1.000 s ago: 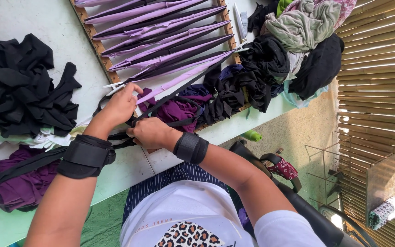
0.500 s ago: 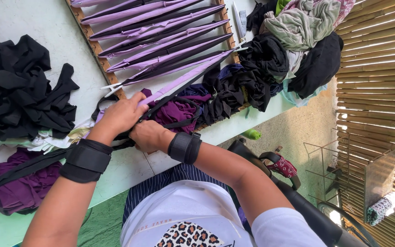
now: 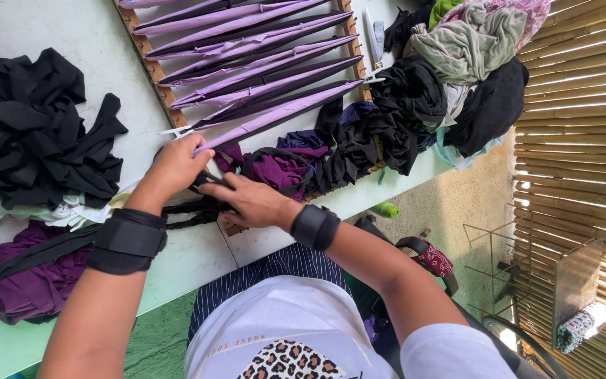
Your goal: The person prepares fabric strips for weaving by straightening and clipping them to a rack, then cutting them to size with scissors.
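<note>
Since before, the left hand (image 3: 177, 165) was moved up, pinching a soft, light purple strip (image 3: 275, 116); black strips (image 3: 198, 207) are pressed under the right hand (image 3: 250, 200).

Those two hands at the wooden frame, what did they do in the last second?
The left hand slid up along the light purple fabric strip by the wooden frame. The right hand kept pressing the black fabric strips. The black cloth pile stayed put.
</note>
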